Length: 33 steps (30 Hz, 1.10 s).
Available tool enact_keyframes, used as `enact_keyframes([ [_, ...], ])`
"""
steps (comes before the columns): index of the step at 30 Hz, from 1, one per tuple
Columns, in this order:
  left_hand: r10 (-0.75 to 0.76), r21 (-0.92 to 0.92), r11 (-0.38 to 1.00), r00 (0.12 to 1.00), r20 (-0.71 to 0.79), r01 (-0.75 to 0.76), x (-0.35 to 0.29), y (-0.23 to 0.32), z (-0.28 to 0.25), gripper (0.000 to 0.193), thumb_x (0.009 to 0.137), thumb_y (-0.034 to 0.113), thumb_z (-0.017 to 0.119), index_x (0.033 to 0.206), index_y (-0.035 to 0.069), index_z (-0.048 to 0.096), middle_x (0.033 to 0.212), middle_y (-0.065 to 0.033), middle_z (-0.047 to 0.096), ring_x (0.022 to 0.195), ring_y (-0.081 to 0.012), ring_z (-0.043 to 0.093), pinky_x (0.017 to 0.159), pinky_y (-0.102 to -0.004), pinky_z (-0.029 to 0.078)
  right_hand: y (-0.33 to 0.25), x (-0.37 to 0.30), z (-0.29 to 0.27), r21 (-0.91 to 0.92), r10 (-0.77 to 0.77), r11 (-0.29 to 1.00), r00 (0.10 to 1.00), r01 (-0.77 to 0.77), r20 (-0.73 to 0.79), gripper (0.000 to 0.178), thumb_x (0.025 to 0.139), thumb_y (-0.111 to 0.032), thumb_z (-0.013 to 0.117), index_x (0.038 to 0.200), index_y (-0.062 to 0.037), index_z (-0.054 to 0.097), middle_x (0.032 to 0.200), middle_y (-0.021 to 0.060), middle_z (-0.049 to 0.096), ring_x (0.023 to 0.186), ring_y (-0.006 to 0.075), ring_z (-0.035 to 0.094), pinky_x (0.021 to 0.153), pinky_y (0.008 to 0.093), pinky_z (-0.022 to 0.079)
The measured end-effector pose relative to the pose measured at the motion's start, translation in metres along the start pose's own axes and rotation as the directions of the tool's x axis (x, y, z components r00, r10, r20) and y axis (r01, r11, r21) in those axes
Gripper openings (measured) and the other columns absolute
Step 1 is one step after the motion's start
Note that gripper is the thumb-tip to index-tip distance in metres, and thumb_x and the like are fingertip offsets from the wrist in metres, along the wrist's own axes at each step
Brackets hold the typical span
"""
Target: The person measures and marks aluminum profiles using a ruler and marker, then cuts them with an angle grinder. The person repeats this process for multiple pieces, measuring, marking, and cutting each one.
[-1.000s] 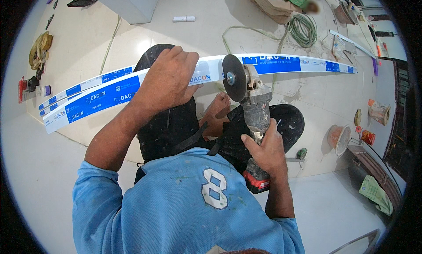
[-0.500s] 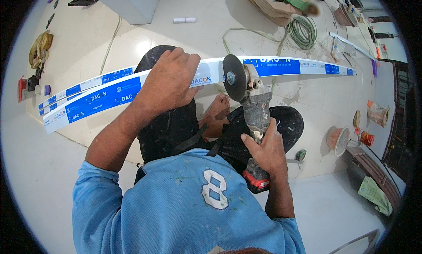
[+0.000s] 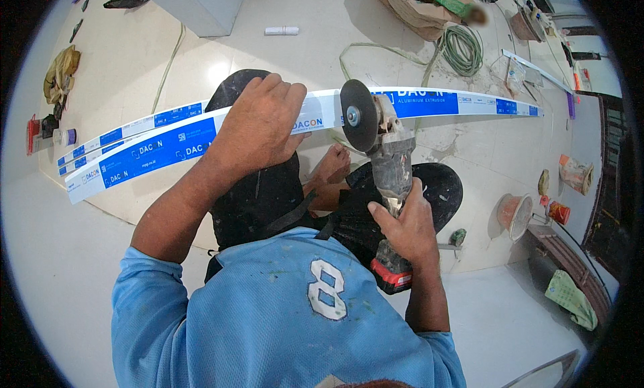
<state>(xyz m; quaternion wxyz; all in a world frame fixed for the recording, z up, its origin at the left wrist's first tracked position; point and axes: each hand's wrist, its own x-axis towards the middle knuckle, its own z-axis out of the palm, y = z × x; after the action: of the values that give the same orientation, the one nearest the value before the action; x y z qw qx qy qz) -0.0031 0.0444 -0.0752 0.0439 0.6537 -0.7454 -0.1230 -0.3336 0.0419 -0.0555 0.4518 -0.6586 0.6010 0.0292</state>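
A long extrusion bar (image 3: 486, 103) in blue and white film runs across in front of me, over my bent left knee. My left hand (image 3: 265, 123) is closed around it, left of the middle, with the fingers over its far edge. In my right hand (image 3: 409, 220) is a dusty cordless angle grinder (image 3: 392, 163) with a red-banded battery at its lower end. Its dark cutting disc (image 3: 359, 116) stands upright at the bar, right of my left hand. The disc hides part of the bar, so I cannot tell whether it touches.
Another filmed bar (image 3: 144, 124) lies behind on the left. A coiled green hose (image 3: 461, 50) rests on the floor at far right, near a large brown sack (image 3: 409, 12). A bucket (image 3: 515, 213) stands at right. A white pillar (image 3: 201, 9) rises at the far left.
The grinder and its disc look almost unchanged, shifted only very slightly. My left hand keeps its hold on the bar.
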Motion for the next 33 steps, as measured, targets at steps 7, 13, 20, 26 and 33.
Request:
enact_keyframes([
  [7,-0.008,-0.006,1.0,1.0,0.01,0.008,0.0,0.001,-0.002,0.061,0.088,0.03,0.094,0.132,0.001,0.065,0.113,-0.0198,0.071,0.11,-0.0336,0.066,0.1,-0.0486,0.055,-0.005,0.003,-0.002,0.035,-0.02,0.999,1.0,0.021,-0.017,0.071,0.095,-0.033,0.087,0.136,0.0096,0.049,0.112,0.0368,0.077,0.109,0.0552,0.078,0.093,0.0585,0.062],
  [13,-0.001,-0.011,1.0,1.0,0.004,0.001,-0.001,0.001,-0.001,0.06,0.088,0.028,0.094,0.132,0.0,0.064,0.113,-0.0195,0.07,0.11,-0.0335,0.066,0.099,-0.0483,0.055,-0.009,0.003,-0.004,0.004,-0.029,1.0,0.999,0.03,-0.03,0.071,0.096,-0.034,0.086,0.138,0.0097,0.05,0.114,0.0357,0.077,0.109,0.0536,0.079,0.094,0.0573,0.062],
  [20,0.014,-0.01,1.0,1.0,-0.022,-0.014,-0.001,0.001,0.0,0.061,0.087,0.027,0.094,0.133,0.001,0.063,0.113,-0.0185,0.07,0.11,-0.0324,0.065,0.098,-0.0476,0.054,-0.01,0.003,-0.004,0.037,0.013,0.999,1.0,-0.012,-0.009,0.071,0.095,-0.034,0.086,0.137,0.0107,0.05,0.113,0.0363,0.077,0.108,0.0518,0.08,0.094,0.056,0.063],
  [26,0.001,0.003,1.0,1.0,0.009,-0.001,-0.001,0.002,0.0,0.061,0.087,0.026,0.094,0.133,0.001,0.063,0.113,-0.0185,0.07,0.11,-0.0323,0.065,0.098,-0.0475,0.054,-0.011,0.002,-0.004,-0.005,0.041,0.999,0.999,-0.041,-0.004,0.069,0.095,-0.033,0.087,0.135,0.0099,0.051,0.11,0.0362,0.077,0.108,0.0525,0.079,0.094,0.0563,0.063],
  [33,0.008,0.0,1.0,1.0,-0.004,-0.008,-0.001,0.002,0.001,0.062,0.088,0.026,0.094,0.133,-0.001,0.063,0.113,-0.0197,0.07,0.11,-0.033,0.065,0.099,-0.0481,0.054,-0.009,0.003,-0.004,0.021,0.01,1.0,1.0,-0.009,-0.026,0.069,0.094,-0.032,0.087,0.136,0.0098,0.051,0.11,0.0374,0.077,0.109,0.0535,0.079,0.094,0.0561,0.063],
])
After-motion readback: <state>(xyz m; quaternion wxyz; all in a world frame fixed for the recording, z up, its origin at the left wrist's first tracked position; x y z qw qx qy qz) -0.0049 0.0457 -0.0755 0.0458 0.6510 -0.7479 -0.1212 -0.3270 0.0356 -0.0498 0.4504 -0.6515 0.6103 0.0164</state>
